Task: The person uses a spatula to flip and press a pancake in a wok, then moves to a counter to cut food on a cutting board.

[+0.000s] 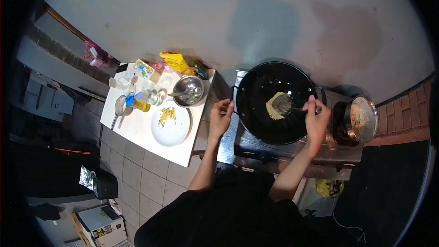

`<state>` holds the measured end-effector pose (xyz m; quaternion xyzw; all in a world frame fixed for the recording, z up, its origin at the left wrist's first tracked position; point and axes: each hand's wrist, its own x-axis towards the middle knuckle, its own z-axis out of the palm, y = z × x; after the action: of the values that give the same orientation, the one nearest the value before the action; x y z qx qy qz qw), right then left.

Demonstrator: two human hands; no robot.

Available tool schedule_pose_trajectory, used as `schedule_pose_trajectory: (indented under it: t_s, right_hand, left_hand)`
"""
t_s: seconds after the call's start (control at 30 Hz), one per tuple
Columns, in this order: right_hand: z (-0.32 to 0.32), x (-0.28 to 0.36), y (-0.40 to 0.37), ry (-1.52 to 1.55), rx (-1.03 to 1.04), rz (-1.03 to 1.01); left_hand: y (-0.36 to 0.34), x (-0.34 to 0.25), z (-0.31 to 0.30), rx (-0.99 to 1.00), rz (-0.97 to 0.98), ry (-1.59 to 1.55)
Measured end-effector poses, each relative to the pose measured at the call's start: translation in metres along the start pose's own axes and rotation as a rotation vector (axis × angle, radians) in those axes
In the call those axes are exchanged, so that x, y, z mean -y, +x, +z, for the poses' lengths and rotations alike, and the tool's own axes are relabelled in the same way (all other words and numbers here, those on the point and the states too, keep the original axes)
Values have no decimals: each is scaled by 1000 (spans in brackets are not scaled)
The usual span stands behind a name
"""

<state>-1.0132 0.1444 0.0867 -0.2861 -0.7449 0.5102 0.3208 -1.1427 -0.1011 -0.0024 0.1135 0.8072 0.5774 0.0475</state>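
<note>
A large black wok [260, 128] sits on the metal stove. Inside it, slightly right of the middle, lies a flat pale-yellow patty [273, 110] with a browned edge. My right hand [316, 121], over the wok's right rim, is closed round the handle of a slotted turner [282, 104]. The turner's metal head overlaps the patty's right side. Just outside the left rim, close to the wok's side handle, is my left hand [221, 119]. Its fingers are loosely bent and apart, with nothing seen between them.
On the white table [132, 130] to the left stand a white plate [170, 139] with yellow strips, a steel bowl [195, 82] with a spoon, a small saucepan [121, 106], a yellow bottle [140, 105] and several packages. Right of the wok, a steel pot [371, 114] holds pale food.
</note>
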Motion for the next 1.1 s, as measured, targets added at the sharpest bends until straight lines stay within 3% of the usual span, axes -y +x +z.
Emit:
schedule_pose_trajectory:
  t_s: [0.13,0.23,0.37,0.5,0.6,0.7,0.77,0.97,1.03,1.1]
  right_hand:
    - [6,-6,-14,8,-23,59]
    - [9,-6,-12,79,-122,103]
    - [5,15,-19,-87,-6,73]
    - [9,9,11,-127,226,-392]
    - [2,20,16,108,336,-62]
    - [-12,19,10,129,233,68]
    - [-14,5,6,209,162,112]
    - [5,-35,-15,317,62,148]
    - [15,-43,-23,78,-31,-197]
    - [17,-45,-35,113,-53,-55]
  left_hand:
    - [9,4,-15,156,-47,-96]
    - [14,9,-19,140,-44,-92]
    - [17,6,-19,162,-14,-167]
    - [25,19,-11,175,-16,-306]
    - [25,16,-4,161,-8,-308]
    - [24,17,3,121,62,-267]
    - [22,10,0,114,9,-124]
    - [22,3,-7,144,34,-112]
    - [21,-7,-9,135,61,-59]
    - [23,-13,-12,170,61,8]
